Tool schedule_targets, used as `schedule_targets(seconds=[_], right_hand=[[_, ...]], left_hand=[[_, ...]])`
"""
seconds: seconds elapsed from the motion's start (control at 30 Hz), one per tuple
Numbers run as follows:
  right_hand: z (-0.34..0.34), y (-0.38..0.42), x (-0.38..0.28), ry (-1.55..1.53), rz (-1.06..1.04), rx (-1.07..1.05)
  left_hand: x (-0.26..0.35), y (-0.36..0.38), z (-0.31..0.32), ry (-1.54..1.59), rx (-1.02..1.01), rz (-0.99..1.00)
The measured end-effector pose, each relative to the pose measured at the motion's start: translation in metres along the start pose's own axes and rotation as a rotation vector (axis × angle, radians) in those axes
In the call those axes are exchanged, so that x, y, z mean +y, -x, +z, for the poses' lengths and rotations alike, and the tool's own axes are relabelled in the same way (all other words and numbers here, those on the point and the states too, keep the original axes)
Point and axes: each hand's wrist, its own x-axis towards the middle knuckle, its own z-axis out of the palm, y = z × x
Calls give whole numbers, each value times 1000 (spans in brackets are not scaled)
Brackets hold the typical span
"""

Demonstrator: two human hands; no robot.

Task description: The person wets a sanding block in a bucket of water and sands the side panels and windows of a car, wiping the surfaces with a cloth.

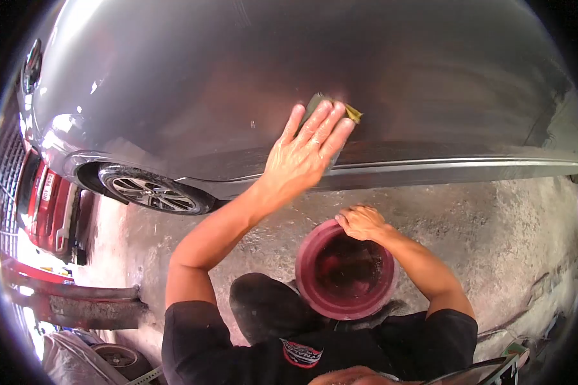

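My left hand (307, 149) lies flat against the grey car door panel (430, 96), fingers stretched over a folded piece of sandpaper (354, 114). Only the paper's yellow and dark green edges show past the fingertips; the rest is under the hand. The skin looks wet. Down near the floor, my right hand (363, 222) grips the rim of a dark pink bucket (309, 273), its fingers curled over the edge. Dark liquid (352, 264) appears inside the bucket.
A car wheel (154, 192) sits left of my left forearm. Beneath the panel runs a shiny sill strip (456, 165). A red vehicle (48, 205) stands far left. My bent knee (263, 305) is beside the bucket on the stained concrete floor (494, 218). A loose wheel (119, 359) lies lower left.
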Motion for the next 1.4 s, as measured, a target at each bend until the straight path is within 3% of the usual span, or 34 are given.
schedule_targets(seconds=[0.07,0.13,0.2,0.27,0.4,0.47,0.53,0.6,0.67,0.73,0.8,0.87,0.9,1.07,1.13,1.3,1.33,1.4], right_hand=[[-3,0,2,14,31,-104],[-9,4,1,-32,46,-114],[-11,8,-2,-58,54,-114],[-9,0,-5,-81,64,-112],[-1,-31,-20,-105,8,-303],[1,-35,-24,-77,-68,-338],[-5,-34,-20,-108,-73,-318],[-19,-28,-25,-125,-44,-337],[-19,-31,-31,-121,-28,-378],[-6,-42,-33,-80,-16,-411],[3,-33,-28,-112,-26,-337],[-2,-27,-18,-155,-15,-238],[-5,-28,-18,-188,-15,-238],[11,-39,-24,-113,-46,-353],[12,-36,-17,-161,-57,-259],[0,-40,-25,-164,-27,-332],[2,-40,-26,-152,-20,-350],[3,-36,-23,-181,-20,-324]], left_hand=[[-27,29,21,-148,-16,118],[-51,64,5,-198,-273,-69],[-108,145,18,-319,-158,-93],[-128,165,-1,-323,-232,-23],[-42,35,-11,-287,-253,98],[-16,10,5,-199,-98,92],[-31,41,-2,-275,-198,-9],[-55,103,15,-268,-127,-164],[-44,95,18,-281,-105,-203],[-28,39,4,-319,-135,1],[-27,42,3,-259,-102,-7],[-45,81,1,-412,-164,-121],[-46,84,-4,-319,-139,-206],[-31,57,0,-239,-170,-109],[-40,70,-8,-492,-258,-49],[-39,60,6,-350,-165,14],[-37,57,12,-225,-88,-46],[-41,60,-5,-352,-128,-54]])
